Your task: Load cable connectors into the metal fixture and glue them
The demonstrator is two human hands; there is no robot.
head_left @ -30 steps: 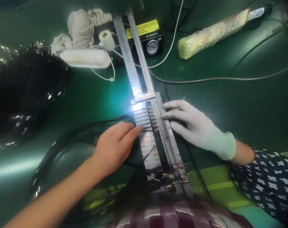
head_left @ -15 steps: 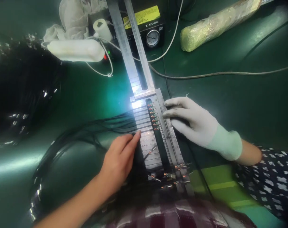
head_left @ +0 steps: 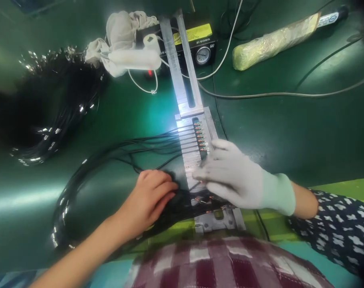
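My bare left hand (head_left: pixel 154 196) is left of the slotted metal jig (head_left: pixel 189 148), fingers curled over the loose black cables (head_left: pixel 182 198) at its lower part. Its fingertips are partly hidden. My right hand (head_left: pixel 234 176), in a white glove with a mint cuff, reaches across the jig from the right. Its fingers are apart and a little blurred, close to a loose cable end. Several black cables (head_left: pixel 166 138) lie side by side in the upper slots, their stripped ends with orange and metal tips (head_left: pixel 200 138) over the dark groove.
A metal rail (head_left: pixel 175 68) runs from the jig to a black box with a gauge (head_left: pixel 203 55). Left of it are a white rounded device (head_left: pixel 136 59) and a pale cloth (head_left: pixel 121 30). A wrapped tool (head_left: pixel 274 42) lies upper right, a black cable coil (head_left: pixel 76 92) at left.
My right hand has left the jig's right edge and moved left and down over it. My left hand has come away from the slotted cables, down toward the loose ones. The view has shifted.
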